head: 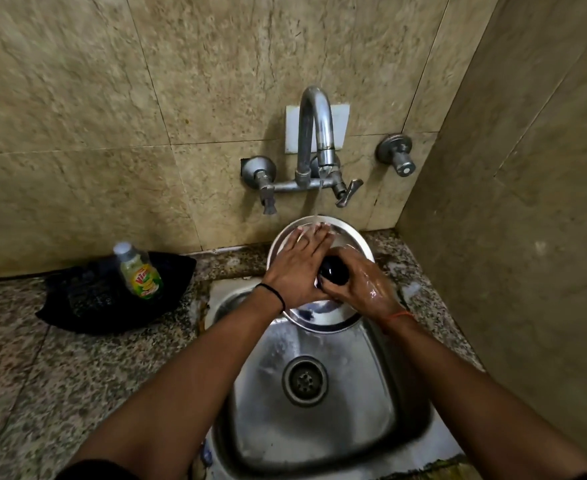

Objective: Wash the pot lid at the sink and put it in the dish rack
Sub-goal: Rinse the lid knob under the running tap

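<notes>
Pot lid [351, 237]: being held over the sink [319, 393], under the running tap [314, 133]. Right hand [361, 282] closing round its black knob; left hand [295, 261] pressing flat, fingers spread. Risk: wet grip slipping, lid dropping into the sink.

Lid held under a running tap above the sink.

The right hand [358, 282] grips the black knob [333, 270] of the steel lid [347, 237]; the left hand [297, 268] lies flat on its far half, where water from the tap [316, 133] lands. A bottle [139, 270] stands on a black cloth [88, 299] to the left, on the counter [43, 375] beside the sink [319, 410].
</notes>
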